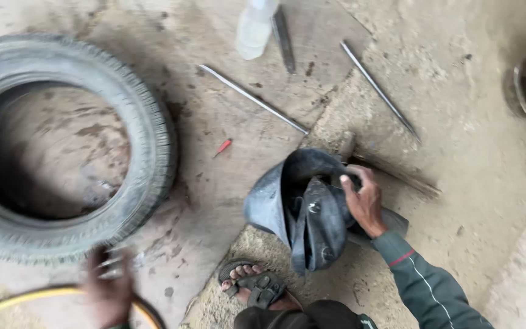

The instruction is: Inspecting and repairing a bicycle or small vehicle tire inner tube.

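Our right hand (363, 204) has its grip closed on the folded black inner tube (305, 213); our blurred left hand (109, 286) hovers by the tyre (147, 140), its grip unclear.

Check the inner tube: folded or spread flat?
Folded. The black inner tube is bunched into a heap, right hand on it.

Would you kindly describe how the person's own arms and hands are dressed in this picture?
The right hand is bare, with no glove. Its arm wears a long dark grey-green sleeve with a short red mark near the cuff and a thin white line running down its length. The left hand is blurred; it looks bare too, and whether it has a sleeve cannot be told.
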